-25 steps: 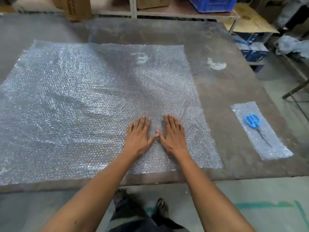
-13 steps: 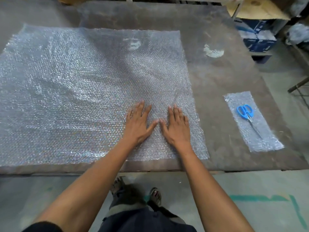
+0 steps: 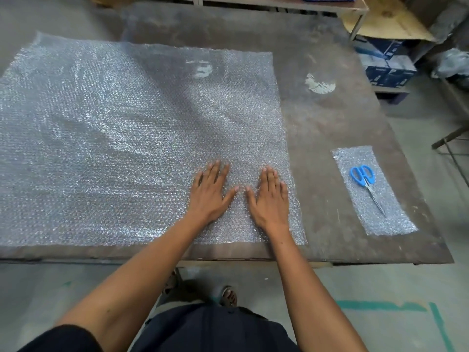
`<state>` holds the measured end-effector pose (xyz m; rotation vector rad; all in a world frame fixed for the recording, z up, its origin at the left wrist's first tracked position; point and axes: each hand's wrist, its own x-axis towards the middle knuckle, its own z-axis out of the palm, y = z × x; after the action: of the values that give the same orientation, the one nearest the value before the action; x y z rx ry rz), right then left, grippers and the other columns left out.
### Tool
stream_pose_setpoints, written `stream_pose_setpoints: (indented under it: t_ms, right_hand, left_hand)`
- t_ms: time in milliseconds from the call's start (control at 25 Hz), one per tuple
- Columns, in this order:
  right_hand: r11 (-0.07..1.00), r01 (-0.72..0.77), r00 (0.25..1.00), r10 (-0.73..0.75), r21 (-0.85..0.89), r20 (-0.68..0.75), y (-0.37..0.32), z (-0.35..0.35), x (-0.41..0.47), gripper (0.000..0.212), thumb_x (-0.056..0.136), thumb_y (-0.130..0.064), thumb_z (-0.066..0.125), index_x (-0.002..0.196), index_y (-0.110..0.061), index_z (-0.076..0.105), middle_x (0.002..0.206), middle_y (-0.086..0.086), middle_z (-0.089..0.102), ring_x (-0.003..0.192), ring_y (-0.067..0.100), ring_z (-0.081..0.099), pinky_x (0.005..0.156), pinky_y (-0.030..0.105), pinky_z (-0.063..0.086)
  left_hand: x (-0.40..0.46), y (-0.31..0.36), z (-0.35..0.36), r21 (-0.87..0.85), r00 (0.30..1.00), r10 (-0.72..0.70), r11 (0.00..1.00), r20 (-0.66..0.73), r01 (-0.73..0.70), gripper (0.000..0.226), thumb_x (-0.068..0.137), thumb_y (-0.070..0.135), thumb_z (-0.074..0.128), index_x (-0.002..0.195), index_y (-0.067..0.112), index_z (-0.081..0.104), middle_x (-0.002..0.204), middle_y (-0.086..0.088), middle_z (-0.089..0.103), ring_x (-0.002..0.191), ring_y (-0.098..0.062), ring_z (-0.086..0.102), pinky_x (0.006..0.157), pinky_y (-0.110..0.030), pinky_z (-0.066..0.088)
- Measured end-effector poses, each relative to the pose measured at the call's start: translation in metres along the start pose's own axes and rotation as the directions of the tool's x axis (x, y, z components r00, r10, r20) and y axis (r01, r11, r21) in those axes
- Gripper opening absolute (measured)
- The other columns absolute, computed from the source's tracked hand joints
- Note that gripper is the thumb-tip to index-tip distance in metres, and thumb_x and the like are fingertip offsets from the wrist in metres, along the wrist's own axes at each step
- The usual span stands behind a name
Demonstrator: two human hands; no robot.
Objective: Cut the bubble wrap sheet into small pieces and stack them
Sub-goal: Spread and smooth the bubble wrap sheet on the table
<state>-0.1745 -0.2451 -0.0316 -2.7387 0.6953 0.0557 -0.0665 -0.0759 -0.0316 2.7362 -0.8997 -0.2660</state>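
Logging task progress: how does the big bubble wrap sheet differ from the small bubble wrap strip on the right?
The large clear bubble wrap sheet covers most of the brown table; the small clear bubble wrap strip is a narrow piece. The left hand and right hand press flat on the sheet; the strip carries blue-handled scissors. Both lie flat.

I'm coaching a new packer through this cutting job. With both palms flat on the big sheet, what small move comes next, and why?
Probably the right hand reaches for the scissors lying on the small piece, while the left hand holds the sheet flat.
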Motion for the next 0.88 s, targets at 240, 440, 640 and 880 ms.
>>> stream_pose_setpoints:
  t_ms: [240,440,640,880]
  right_hand:
    - [0.982,0.186,0.982,-0.186,-0.009,-0.015,-0.078,0.007,0.003,0.070,0.114,-0.051,0.011,0.169,-0.015,-0.012,0.176,0.003,-0.020,0.162,0.019,-0.019,0.133,0.047,-0.004]
    - [0.967,0.251,0.964,-0.254,0.045,0.078,-0.180,0.046,0.004,0.069,0.113,-0.051,0.015,0.170,-0.018,-0.009,0.177,0.004,-0.016,0.163,0.020,-0.017,0.133,0.045,-0.008]
    - [0.972,0.231,0.968,-0.225,-0.041,0.112,-0.205,0.071,-0.005,0.067,0.111,-0.057,0.008,0.169,-0.029,-0.013,0.175,-0.002,-0.026,0.161,0.018,-0.023,0.133,0.049,-0.004]
    - [0.992,0.115,0.993,-0.117,-0.054,-0.033,-0.326,0.064,0.004,0.069,0.111,-0.052,0.007,0.170,-0.018,-0.004,0.177,0.004,-0.011,0.164,0.022,-0.010,0.133,0.046,-0.003]
  left_hand:
    - [-0.015,-0.031,-0.026,0.039,0.987,-0.041,0.998,-0.155,0.048,0.066,0.109,0.062,0.002,0.169,0.033,-0.001,0.177,0.000,0.003,0.163,-0.019,0.007,0.131,-0.051,0.008]
    - [-0.052,-0.110,-0.044,0.021,0.946,-0.226,0.971,-0.231,0.238,0.060,0.112,0.047,0.019,0.169,0.031,0.009,0.175,-0.004,0.019,0.161,-0.024,0.019,0.130,-0.056,0.013]
    - [-0.074,-0.232,-0.070,0.068,0.952,-0.264,0.958,-0.156,0.277,0.062,0.111,0.061,0.013,0.168,0.039,0.001,0.177,-0.003,0.001,0.163,-0.025,0.006,0.130,-0.057,0.008]
    - [-0.092,-0.328,-0.093,0.022,0.999,-0.024,0.999,-0.035,0.025,0.067,0.109,0.065,0.011,0.168,0.037,0.000,0.177,0.001,0.001,0.163,-0.019,0.004,0.131,-0.049,0.014]
